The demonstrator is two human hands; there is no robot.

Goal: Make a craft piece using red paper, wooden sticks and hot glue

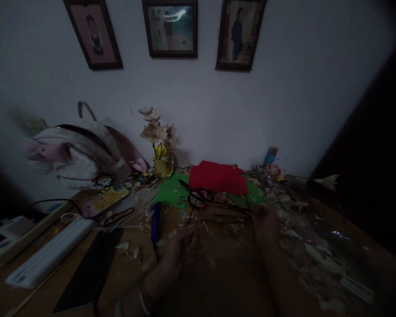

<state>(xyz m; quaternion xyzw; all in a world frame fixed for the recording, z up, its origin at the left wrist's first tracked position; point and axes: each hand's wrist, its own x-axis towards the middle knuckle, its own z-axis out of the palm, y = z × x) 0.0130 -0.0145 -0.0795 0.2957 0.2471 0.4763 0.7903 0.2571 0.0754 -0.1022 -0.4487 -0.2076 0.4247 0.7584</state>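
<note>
In the dim head view my left hand (185,246) is closed round a thin dark stick (192,219), its fingers pinched together above the wooden table (214,281). My right hand (265,222) is curled shut at the right ends of several thin brown sticks (229,215); blur and darkness hide what its fingers hold. Black-handled scissors (198,197) lie beyond my left hand, blades toward the green sheet (171,192). A blue corded tool (156,222), perhaps a glue gun, rests left of that hand.
Pale scraps (303,237) heap along the right side. Red paper (218,177) lies at the back, beside a yellow pot (163,166) of pale flowers. To the left are a bag (86,154), a power strip (29,235), a white bar (53,251) and a dark flat tablet-like object (89,270).
</note>
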